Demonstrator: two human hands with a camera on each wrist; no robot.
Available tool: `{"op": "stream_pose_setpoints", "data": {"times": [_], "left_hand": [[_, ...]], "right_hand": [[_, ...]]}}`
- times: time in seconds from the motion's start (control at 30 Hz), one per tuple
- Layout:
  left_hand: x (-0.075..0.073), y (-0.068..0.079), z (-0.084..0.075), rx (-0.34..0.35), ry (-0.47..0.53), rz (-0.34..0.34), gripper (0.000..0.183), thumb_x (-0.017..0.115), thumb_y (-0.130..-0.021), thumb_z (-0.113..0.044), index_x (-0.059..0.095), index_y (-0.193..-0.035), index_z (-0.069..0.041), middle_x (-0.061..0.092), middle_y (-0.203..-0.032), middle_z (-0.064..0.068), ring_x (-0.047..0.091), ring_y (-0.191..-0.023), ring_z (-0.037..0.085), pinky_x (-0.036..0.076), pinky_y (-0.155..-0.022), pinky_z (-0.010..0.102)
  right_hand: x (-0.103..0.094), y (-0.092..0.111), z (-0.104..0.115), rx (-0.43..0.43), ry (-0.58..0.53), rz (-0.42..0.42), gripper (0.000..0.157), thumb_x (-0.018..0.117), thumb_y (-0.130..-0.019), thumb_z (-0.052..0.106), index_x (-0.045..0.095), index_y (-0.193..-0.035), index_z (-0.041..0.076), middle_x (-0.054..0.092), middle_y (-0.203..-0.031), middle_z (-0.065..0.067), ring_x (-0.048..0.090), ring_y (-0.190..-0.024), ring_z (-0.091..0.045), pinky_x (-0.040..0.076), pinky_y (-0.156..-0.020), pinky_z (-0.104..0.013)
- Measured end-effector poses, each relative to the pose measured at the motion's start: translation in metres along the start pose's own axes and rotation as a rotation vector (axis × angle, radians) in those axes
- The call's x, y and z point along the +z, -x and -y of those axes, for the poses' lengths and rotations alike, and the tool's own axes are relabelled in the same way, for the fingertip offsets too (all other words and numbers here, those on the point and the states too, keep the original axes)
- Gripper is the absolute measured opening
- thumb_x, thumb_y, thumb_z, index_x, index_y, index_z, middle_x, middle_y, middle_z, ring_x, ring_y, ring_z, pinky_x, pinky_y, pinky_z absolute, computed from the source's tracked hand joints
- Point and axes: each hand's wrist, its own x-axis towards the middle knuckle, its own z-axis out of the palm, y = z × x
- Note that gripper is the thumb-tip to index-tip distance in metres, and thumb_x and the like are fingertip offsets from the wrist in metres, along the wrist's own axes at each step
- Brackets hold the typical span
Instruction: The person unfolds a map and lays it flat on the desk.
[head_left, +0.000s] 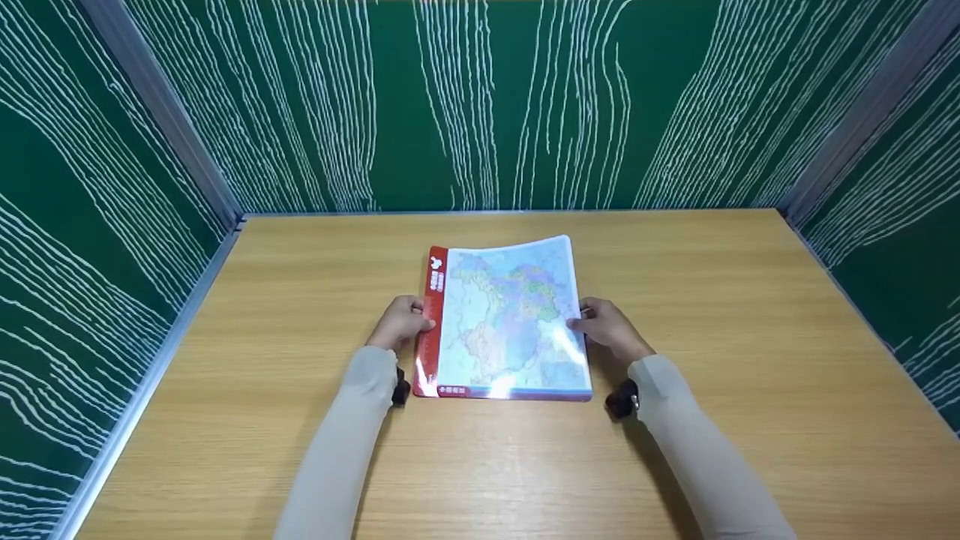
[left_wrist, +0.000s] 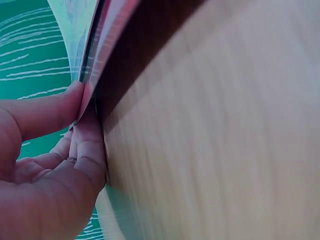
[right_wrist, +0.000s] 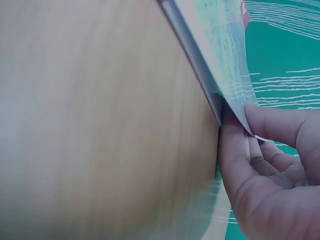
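A glossy map (head_left: 510, 315) with a red strip down its left side lies over the table, its top right corner bowed up slightly. My left hand (head_left: 403, 322) pinches the red left edge between thumb and fingers. On the opposite side, my right hand (head_left: 609, 328) pinches the right edge. The right wrist view shows the map's thin top sheet (right_wrist: 227, 65) bent up at the thumb, with a thicker layer (right_wrist: 197, 67) beneath it. In the left wrist view the thumb (left_wrist: 55, 110) presses on top while the other fingers are tucked underneath.
The wooden table (head_left: 510, 465) reaches back to a green wall (head_left: 510, 105) with white wavy lines. Similar panels stand left and right behind metal posts (head_left: 165, 105). A dark wrist device (head_left: 622, 400) sits at each cuff.
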Motion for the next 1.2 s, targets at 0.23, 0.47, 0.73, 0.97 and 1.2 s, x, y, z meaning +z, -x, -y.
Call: {"op": "stream_pose_setpoints", "data": {"times": [0.23,0.47,0.73,0.97,1.2], "left_hand": [[-0.0012,-0.0012,-0.0001,0.002,-0.004,-0.004,0.026,0.062,-0.084,0.006,0.054,-0.108,0.003,0.055,-0.105,0.012,0.054,-0.084,0.017,0.048,-0.066,0.023],[-0.0012,-0.0013,-0.0005,0.011,-0.059,-0.026,0.030,0.063,-0.084,0.006,0.053,-0.112,0.004,0.046,-0.095,0.007,0.043,-0.073,0.014,0.039,-0.058,0.021],[-0.0015,-0.0013,-0.0019,-0.032,-0.065,-0.029,0.028,0.062,-0.085,0.005,0.052,-0.112,0.000,0.050,-0.109,0.011,0.048,-0.091,0.020,0.044,-0.070,0.025],[-0.0026,-0.0018,-0.0026,-0.069,-0.043,-0.018,0.030,0.061,-0.087,0.004,0.052,-0.115,-0.002,0.050,-0.120,0.013,0.049,-0.104,0.024,0.046,-0.083,0.031],[-0.0028,-0.0016,-0.0024,-0.049,-0.035,-0.023,0.029,0.060,-0.086,0.005,0.051,-0.113,0.000,0.050,-0.117,0.014,0.049,-0.102,0.023,0.047,-0.082,0.030]], "right_hand": [[-0.0028,-0.0005,-0.0034,-0.004,-0.028,0.019,0.032,0.057,-0.095,0.013,0.056,-0.121,-0.005,0.060,-0.112,-0.016,0.055,-0.090,-0.018,0.049,-0.076,-0.026],[-0.0039,0.0007,-0.0043,-0.003,-0.080,0.041,0.033,0.056,-0.095,0.012,0.055,-0.123,-0.006,0.060,-0.114,-0.017,0.057,-0.091,-0.016,0.053,-0.076,-0.026],[-0.0042,-0.0006,-0.0038,0.007,-0.079,0.040,0.035,0.057,-0.095,0.011,0.055,-0.124,-0.006,0.062,-0.112,-0.017,0.058,-0.087,-0.015,0.052,-0.072,-0.025],[-0.0054,-0.0024,-0.0059,-0.003,-0.095,0.044,0.031,0.056,-0.094,0.008,0.056,-0.121,-0.008,0.062,-0.109,-0.016,0.059,-0.085,-0.015,0.054,-0.074,-0.026],[-0.0067,-0.0020,-0.0064,-0.015,-0.102,0.048,0.034,0.057,-0.094,0.009,0.056,-0.124,-0.008,0.062,-0.110,-0.016,0.059,-0.085,-0.014,0.053,-0.072,-0.025]]}}
